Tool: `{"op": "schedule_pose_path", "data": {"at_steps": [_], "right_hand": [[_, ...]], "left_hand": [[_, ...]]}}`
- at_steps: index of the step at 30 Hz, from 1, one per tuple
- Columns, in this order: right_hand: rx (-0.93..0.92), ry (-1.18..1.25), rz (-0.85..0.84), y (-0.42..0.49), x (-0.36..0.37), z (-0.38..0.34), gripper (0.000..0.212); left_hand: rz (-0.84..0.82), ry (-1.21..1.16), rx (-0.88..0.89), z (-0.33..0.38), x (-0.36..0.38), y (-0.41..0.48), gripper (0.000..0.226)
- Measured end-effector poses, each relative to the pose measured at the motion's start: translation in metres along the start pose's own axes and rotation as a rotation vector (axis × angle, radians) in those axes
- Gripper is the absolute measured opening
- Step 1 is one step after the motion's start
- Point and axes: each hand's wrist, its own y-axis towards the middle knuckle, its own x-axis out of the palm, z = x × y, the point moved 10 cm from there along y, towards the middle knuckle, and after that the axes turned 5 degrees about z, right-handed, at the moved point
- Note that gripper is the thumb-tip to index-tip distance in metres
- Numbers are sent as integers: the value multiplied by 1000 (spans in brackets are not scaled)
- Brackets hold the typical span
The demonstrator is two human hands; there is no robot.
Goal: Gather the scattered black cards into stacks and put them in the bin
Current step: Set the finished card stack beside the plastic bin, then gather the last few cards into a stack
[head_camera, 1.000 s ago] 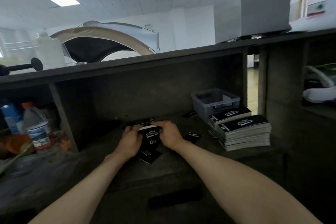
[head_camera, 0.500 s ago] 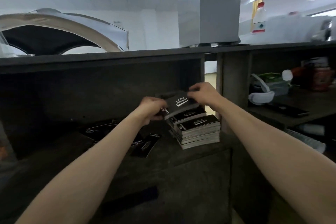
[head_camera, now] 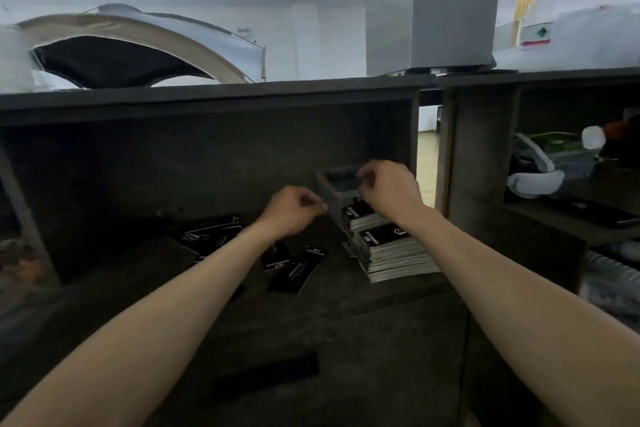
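Hovering right hand (head_camera: 391, 191) over bin (head_camera: 331, 198), curled left hand (head_camera: 291, 211) beside, 2 stacks (head_camera: 394, 251) near

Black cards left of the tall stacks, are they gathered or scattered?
Scattered: the loose black cards lie flat at different angles on the dark shelf, apart from the two tall card stacks.

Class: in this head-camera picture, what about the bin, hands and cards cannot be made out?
Bin contents: head view, right hand covers it.
Whether left hand or right holds cards: head view, fingers curled, blurred.
Loose cards: print too small, blurred.
Rear stack: right forearm overlaps it.
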Motion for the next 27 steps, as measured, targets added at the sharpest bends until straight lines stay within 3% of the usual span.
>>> {"op": "schedule_pose_path", "data": {"at_steps": [2,5,8,11,13,17,21,23,27], "right_hand": [[-150,62,-127,-8,27,-42,23],[-325,-4,-508,-33,94,-92,34],[-308,-93,-872,-62,162,-104,60],[-232,-148,-979,-79,212,-103,78],[-179,-187,-993,-88,240,-101,76],[-209,-135,-844,-70,265,-116,61],[-82,47,-570,-12,256,-113,45],[7,-74,-494,10,258,-93,46],[214,-316,-627,5,279,-53,62]], "left_hand": [[-52,170,55,-26,-28,-13,20],[-287,357,23,-88,-59,-46,53],[-428,450,-119,-157,-94,-81,99],[-410,475,-160,-200,-113,-94,118],[-385,485,-204,-216,-112,-92,123],[-363,588,-243,-222,-98,-66,114],[-131,640,-112,-206,-111,-22,100],[-57,629,-137,-215,-123,-2,92],[-131,490,-264,-260,-119,18,74]]}}
